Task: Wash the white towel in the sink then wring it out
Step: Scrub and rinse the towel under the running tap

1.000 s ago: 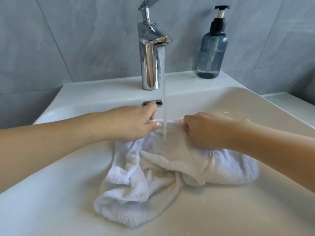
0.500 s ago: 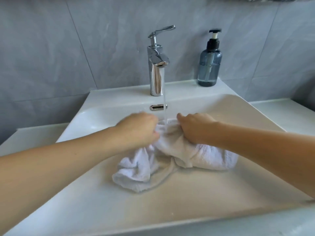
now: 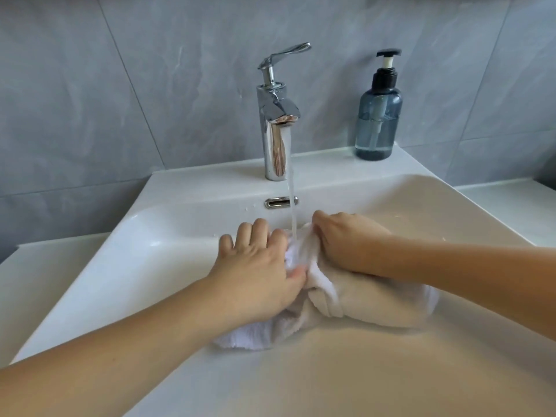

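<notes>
The white towel (image 3: 361, 302) lies bunched in the white sink (image 3: 331, 377), wet, under a thin stream of water from the chrome tap (image 3: 275, 139). My left hand (image 3: 255, 266) lies on the towel's left part, fingers spread and fairly straight, thumb against the cloth. My right hand (image 3: 346, 245) grips the towel's upper right fold, fingers curled into it. The stream lands on the cloth between the two hands. Most of the towel's left half is hidden under my left hand and wrist.
A blue-grey soap pump bottle (image 3: 378, 115) stands on the sink's back ledge at the right. A chrome overflow slot (image 3: 281, 202) sits in the back wall of the basin. Grey tiles rise behind. White counter flanks the sink on both sides.
My left hand has uncurled from a grip and now lies spread on the towel. The towel is bunched tighter between the hands. The view has pulled back slightly.
</notes>
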Tool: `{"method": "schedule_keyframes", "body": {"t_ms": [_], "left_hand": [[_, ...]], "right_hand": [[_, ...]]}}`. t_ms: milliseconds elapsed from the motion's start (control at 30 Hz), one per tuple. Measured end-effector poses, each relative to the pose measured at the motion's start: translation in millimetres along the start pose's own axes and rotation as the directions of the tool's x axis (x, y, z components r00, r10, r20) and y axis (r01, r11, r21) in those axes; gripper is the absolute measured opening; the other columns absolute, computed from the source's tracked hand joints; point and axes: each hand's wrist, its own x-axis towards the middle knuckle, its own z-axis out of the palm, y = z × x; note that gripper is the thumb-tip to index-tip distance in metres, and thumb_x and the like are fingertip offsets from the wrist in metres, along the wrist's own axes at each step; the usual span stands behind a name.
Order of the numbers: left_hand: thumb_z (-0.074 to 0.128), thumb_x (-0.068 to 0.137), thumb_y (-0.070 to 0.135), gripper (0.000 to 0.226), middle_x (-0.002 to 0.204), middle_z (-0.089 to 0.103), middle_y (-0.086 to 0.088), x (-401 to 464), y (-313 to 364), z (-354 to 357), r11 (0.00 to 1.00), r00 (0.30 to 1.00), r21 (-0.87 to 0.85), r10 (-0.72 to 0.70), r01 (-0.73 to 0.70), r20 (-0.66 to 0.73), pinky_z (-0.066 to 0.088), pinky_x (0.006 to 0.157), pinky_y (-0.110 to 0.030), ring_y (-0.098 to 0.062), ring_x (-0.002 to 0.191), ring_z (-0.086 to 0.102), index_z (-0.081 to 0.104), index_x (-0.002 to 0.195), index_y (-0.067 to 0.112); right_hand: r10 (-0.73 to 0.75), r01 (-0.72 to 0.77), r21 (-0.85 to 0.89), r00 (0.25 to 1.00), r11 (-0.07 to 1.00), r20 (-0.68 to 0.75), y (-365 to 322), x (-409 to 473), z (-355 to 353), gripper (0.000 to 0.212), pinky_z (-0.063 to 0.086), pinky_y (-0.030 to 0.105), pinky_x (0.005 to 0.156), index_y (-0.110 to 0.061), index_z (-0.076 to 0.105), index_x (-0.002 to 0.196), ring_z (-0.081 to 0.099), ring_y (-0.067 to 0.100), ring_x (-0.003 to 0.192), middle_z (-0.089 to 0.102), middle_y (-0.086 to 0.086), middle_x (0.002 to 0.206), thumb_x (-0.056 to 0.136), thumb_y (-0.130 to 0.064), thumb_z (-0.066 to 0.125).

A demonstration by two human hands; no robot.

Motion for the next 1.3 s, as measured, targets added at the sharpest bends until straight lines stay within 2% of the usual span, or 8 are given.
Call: {"method": "schedule_keyframes", "body": {"t_ms": [100, 233, 367, 567, 767, 967, 1133, 1300], "left_hand": [[0.027, 0.093, 0.064, 0.049, 0.12, 0.034, 0.001, 4, 1, -1, 0.999, 1.0, 0.052, 0.012, -0.012, 0.0, 0.029, 0.102, -0.038, -0.023, 0.12, 0.031, 0.044, 0.12, 0.026], [0.044, 0.096, 0.022, 0.008, 0.102, 0.049, -0.002, 24, -15, 0, 0.996, 0.995, -0.074, 0.04, -0.047, -0.091, 0.04, 0.08, -0.036, -0.028, 0.101, 0.052, 0.041, 0.102, 0.017], [0.045, 0.096, 0.01, 0.014, 0.084, 0.05, -0.001, 29, -22, 4, 0.98, 0.976, -0.196, -0.021, -0.023, -0.217, 0.031, 0.063, -0.035, -0.028, 0.075, 0.049, 0.031, 0.095, 0.015], [0.025, 0.088, 0.066, 0.051, 0.11, 0.05, 0.002, 3, 19, 4, 0.998, 1.0, -0.063, 0.026, -0.027, -0.015, 0.033, 0.095, -0.033, -0.022, 0.11, 0.042, 0.04, 0.101, 0.02], [0.037, 0.1, 0.037, 0.027, 0.078, 0.047, 0.003, 22, -8, -7, 0.992, 1.0, -0.127, -0.004, 0.001, -0.025, 0.026, 0.066, -0.036, -0.026, 0.082, 0.049, 0.034, 0.077, 0.023], [0.035, 0.104, 0.038, 0.017, 0.095, 0.055, 0.004, 1, 8, 1, 0.94, 0.969, -0.245, 0.245, -0.239, -0.004, 0.031, 0.072, -0.029, -0.017, 0.086, 0.048, 0.036, 0.097, 0.022], [0.034, 0.104, 0.035, 0.019, 0.109, 0.061, -0.004, 19, -14, -3, 0.993, 0.99, -0.051, 0.101, -0.106, -0.096, 0.03, 0.076, -0.035, -0.029, 0.103, 0.055, 0.03, 0.093, 0.02], [0.042, 0.094, 0.029, 0.009, 0.102, 0.046, 0.007, 6, -13, -6, 0.964, 0.965, -0.132, 0.209, -0.231, -0.16, 0.035, 0.088, -0.037, -0.021, 0.1, 0.044, 0.037, 0.1, 0.024]], "right_hand": [[0.103, -0.1, 0.14, 0.995, 0.985, -0.014, 3, 6, 1, 0.012, 0.046, 0.04, 0.074, -0.017, 0.041, 0.098, 0.053, 0.033, 0.082, 0.061, 0.017, 0.105, 0.097, -0.019, 0.03], [-0.172, 0.143, 0.235, 0.979, 0.961, 0.106, 0, -8, -7, 0.033, 0.039, 0.031, 0.083, -0.034, 0.037, 0.132, 0.05, 0.022, 0.091, 0.05, -0.004, 0.105, 0.099, -0.027, 0.033], [-0.296, 0.278, 0.109, 0.924, 0.955, 0.243, 3, -14, -8, 0.036, 0.037, 0.033, 0.09, -0.027, 0.036, 0.127, 0.049, 0.018, 0.099, 0.042, -0.008, 0.108, 0.097, -0.047, 0.037], [-0.162, 0.171, -0.075, 0.981, 0.983, 0.105, 0, 6, -4, 0.016, 0.039, 0.035, 0.073, -0.016, 0.041, 0.108, 0.059, 0.034, 0.099, 0.06, 0.009, 0.113, 0.094, -0.024, 0.044], [-0.242, 0.242, 0.026, 0.954, 0.97, 0.177, -6, -3, -15, 0.009, 0.033, 0.031, 0.07, -0.022, 0.04, 0.099, 0.058, 0.036, 0.099, 0.062, 0.015, 0.11, 0.1, -0.03, 0.041], [-0.197, 0.211, -0.062, 0.963, 0.975, 0.186, -8, -1, -12, 0.018, 0.041, 0.035, 0.072, -0.02, 0.046, 0.109, 0.061, 0.035, 0.1, 0.061, 0.011, 0.111, 0.098, -0.034, 0.044], [-0.239, 0.226, 0.109, 0.962, 0.968, 0.132, -10, -11, -13, 0.013, 0.046, 0.038, 0.077, -0.025, 0.037, 0.09, 0.059, 0.037, 0.094, 0.063, 0.015, 0.104, 0.102, -0.028, 0.034], [-0.073, 0.064, 0.108, 0.994, 0.992, 0.082, 1, 9, -8, 0.018, 0.04, 0.031, 0.073, -0.025, 0.039, 0.08, 0.061, 0.032, 0.095, 0.065, 0.01, 0.106, 0.098, -0.022, 0.039]]}}
